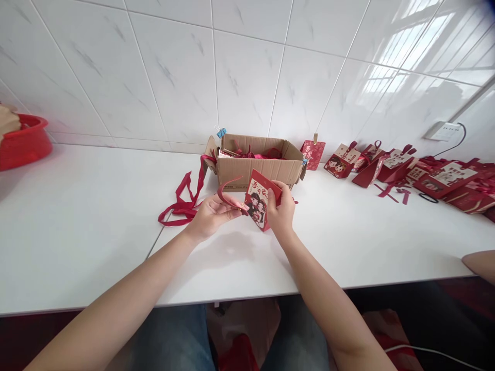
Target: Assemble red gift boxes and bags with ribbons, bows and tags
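Note:
My right hand (pixel 281 208) grips a red and cream candy box (pixel 257 203) by its right side, tilted above the table. Cartoon figures and dark lettering show on the face toward me. My left hand (pixel 214 214) is closed on a thin red strap (pixel 221 191), which curls up over the fingers. At the left fingertips a small gold-coloured spot shows close to the box's left edge; whether it touches the box I cannot tell. Both hands are just in front of an open cardboard carton (pixel 255 172).
Red ribbon (pixel 180 206) trails from the carton onto the white table (pixel 96 221). Finished-looking red boxes (pixel 398 165) and ribbon scraps (pixel 394 191) lie at right. A red card (pixel 312 153) leans on the tiled wall. A red basin (pixel 29 141) and another person's arm (pixel 481 265) are at the sides.

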`<state>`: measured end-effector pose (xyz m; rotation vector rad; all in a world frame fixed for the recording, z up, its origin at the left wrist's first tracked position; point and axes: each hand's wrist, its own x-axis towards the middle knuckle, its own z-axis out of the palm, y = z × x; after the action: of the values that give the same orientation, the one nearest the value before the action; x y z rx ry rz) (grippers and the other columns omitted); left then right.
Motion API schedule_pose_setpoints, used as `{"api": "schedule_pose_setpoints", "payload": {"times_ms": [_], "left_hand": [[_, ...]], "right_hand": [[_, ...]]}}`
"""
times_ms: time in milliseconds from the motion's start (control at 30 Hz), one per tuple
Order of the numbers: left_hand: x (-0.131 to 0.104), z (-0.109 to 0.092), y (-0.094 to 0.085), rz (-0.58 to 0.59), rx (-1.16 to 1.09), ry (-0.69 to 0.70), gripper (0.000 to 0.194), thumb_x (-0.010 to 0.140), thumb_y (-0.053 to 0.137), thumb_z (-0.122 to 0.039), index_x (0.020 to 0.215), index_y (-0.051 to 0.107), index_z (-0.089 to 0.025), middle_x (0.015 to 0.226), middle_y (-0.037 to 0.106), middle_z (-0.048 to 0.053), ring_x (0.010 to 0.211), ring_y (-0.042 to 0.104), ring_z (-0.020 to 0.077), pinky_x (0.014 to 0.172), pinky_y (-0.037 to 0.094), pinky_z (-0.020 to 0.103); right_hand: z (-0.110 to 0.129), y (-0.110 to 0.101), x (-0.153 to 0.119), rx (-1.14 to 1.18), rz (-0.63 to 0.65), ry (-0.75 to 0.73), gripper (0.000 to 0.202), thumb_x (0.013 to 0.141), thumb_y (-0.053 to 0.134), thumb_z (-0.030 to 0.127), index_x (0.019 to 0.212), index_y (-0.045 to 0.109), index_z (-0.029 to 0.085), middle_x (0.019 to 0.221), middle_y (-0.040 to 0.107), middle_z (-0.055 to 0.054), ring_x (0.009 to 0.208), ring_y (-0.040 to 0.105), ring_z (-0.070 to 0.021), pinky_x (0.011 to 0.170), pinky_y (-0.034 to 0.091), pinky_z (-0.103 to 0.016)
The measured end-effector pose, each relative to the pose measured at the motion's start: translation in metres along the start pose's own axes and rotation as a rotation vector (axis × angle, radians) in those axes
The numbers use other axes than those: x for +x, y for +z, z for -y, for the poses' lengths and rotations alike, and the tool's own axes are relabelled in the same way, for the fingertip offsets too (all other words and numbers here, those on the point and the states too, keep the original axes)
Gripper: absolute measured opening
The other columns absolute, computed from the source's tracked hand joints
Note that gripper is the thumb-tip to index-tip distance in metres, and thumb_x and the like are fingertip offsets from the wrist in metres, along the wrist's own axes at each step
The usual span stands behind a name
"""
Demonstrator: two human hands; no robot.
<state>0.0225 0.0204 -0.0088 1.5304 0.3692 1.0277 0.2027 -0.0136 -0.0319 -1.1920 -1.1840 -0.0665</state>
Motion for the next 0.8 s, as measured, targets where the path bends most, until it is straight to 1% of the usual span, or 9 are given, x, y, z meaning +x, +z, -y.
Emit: {"api": "schedule_pose_setpoints", "payload": {"times_ms": [200, 333, 467, 500, 567, 633, 700, 767, 800], "left_hand": [[0.001, 0.002, -0.001, -0.149, 0.023, -0.026, 0.020, 0.064, 0.082, -0.027, 0.074, 0.067, -0.018, 0.077, 0.072, 0.003, 0.078, 0.069, 0.0193, 0.076, 0.057, 0.037], [0.001, 0.002, 0.000, -0.136, 0.050, -0.036, 0.020, 0.063, 0.083, -0.028, 0.073, 0.068, -0.017, 0.075, 0.071, 0.004, 0.075, 0.069, 0.0198, 0.075, 0.058, 0.038], [0.000, -0.001, 0.000, -0.007, 0.025, -0.032, 0.017, 0.065, 0.082, -0.027, 0.069, 0.068, -0.019, 0.074, 0.071, 0.005, 0.073, 0.069, 0.0210, 0.069, 0.058, 0.038], [0.000, -0.002, -0.001, 0.038, -0.006, -0.035, 0.016, 0.065, 0.083, -0.026, 0.069, 0.068, -0.019, 0.073, 0.071, 0.005, 0.072, 0.069, 0.0212, 0.067, 0.058, 0.038], [0.000, -0.002, -0.003, 0.137, -0.080, -0.062, 0.015, 0.066, 0.082, -0.026, 0.070, 0.069, -0.020, 0.072, 0.071, 0.005, 0.070, 0.069, 0.0212, 0.063, 0.058, 0.037], [0.000, -0.002, -0.005, 0.233, -0.162, -0.095, 0.015, 0.068, 0.081, -0.027, 0.071, 0.068, -0.020, 0.070, 0.071, 0.004, 0.068, 0.068, 0.0198, 0.062, 0.057, 0.036], [0.001, 0.000, -0.007, 0.303, -0.257, -0.118, 0.015, 0.070, 0.080, -0.026, 0.071, 0.067, -0.019, 0.067, 0.070, 0.003, 0.065, 0.067, 0.0173, 0.061, 0.056, 0.032], [0.002, 0.002, -0.010, 0.340, -0.347, -0.135, 0.016, 0.070, 0.080, -0.025, 0.070, 0.066, -0.018, 0.065, 0.069, 0.002, 0.063, 0.067, 0.0154, 0.058, 0.055, 0.028], [0.002, 0.003, -0.011, 0.349, -0.377, -0.146, 0.016, 0.070, 0.080, -0.024, 0.070, 0.066, -0.018, 0.065, 0.069, 0.002, 0.061, 0.067, 0.0148, 0.056, 0.054, 0.026]], "right_hand": [[-0.003, 0.000, 0.001, 0.070, -0.012, 0.087, 0.023, 0.088, 0.051, 0.027, 0.110, 0.052, 0.018, 0.105, 0.064, -0.010, 0.089, 0.063, -0.0174, 0.076, 0.052, -0.031], [-0.008, 0.002, 0.003, 0.032, -0.002, 0.085, 0.025, 0.089, 0.049, 0.029, 0.111, 0.053, 0.018, 0.107, 0.063, -0.012, 0.095, 0.061, -0.0208, 0.083, 0.051, -0.038], [0.000, -0.002, 0.003, -0.181, -0.167, -0.112, 0.041, 0.087, 0.055, 0.032, 0.125, 0.048, 0.019, 0.129, 0.052, -0.019, 0.124, 0.045, -0.0338, 0.102, 0.033, -0.061], [0.005, -0.004, 0.003, -0.220, -0.220, -0.190, 0.044, 0.086, 0.057, 0.030, 0.127, 0.047, 0.020, 0.134, 0.047, -0.019, 0.128, 0.039, -0.0358, 0.103, 0.029, -0.064], [0.016, -0.010, 0.002, -0.219, -0.242, -0.381, 0.042, 0.085, 0.057, 0.026, 0.127, 0.048, 0.024, 0.135, 0.045, -0.017, 0.127, 0.040, -0.0357, 0.102, 0.032, -0.063], [0.026, -0.016, 0.000, -0.119, -0.100, -0.588, 0.038, 0.085, 0.056, 0.019, 0.121, 0.053, 0.027, 0.122, 0.056, -0.013, 0.115, 0.052, -0.0311, 0.095, 0.043, -0.055], [0.033, -0.019, -0.002, 0.034, 0.134, -0.714, 0.036, 0.084, 0.056, 0.013, 0.117, 0.056, 0.026, 0.104, 0.063, -0.009, 0.098, 0.060, -0.0250, 0.084, 0.051, -0.045], [0.038, -0.018, -0.005, 0.169, 0.326, -0.730, 0.034, 0.083, 0.056, 0.010, 0.115, 0.056, 0.022, 0.093, 0.066, -0.008, 0.086, 0.062, -0.0206, 0.075, 0.054, -0.038], [0.039, -0.017, -0.006, 0.214, 0.377, -0.714, 0.032, 0.084, 0.056, 0.009, 0.114, 0.056, 0.021, 0.091, 0.066, -0.008, 0.084, 0.062, -0.0194, 0.072, 0.055, -0.035]]}}
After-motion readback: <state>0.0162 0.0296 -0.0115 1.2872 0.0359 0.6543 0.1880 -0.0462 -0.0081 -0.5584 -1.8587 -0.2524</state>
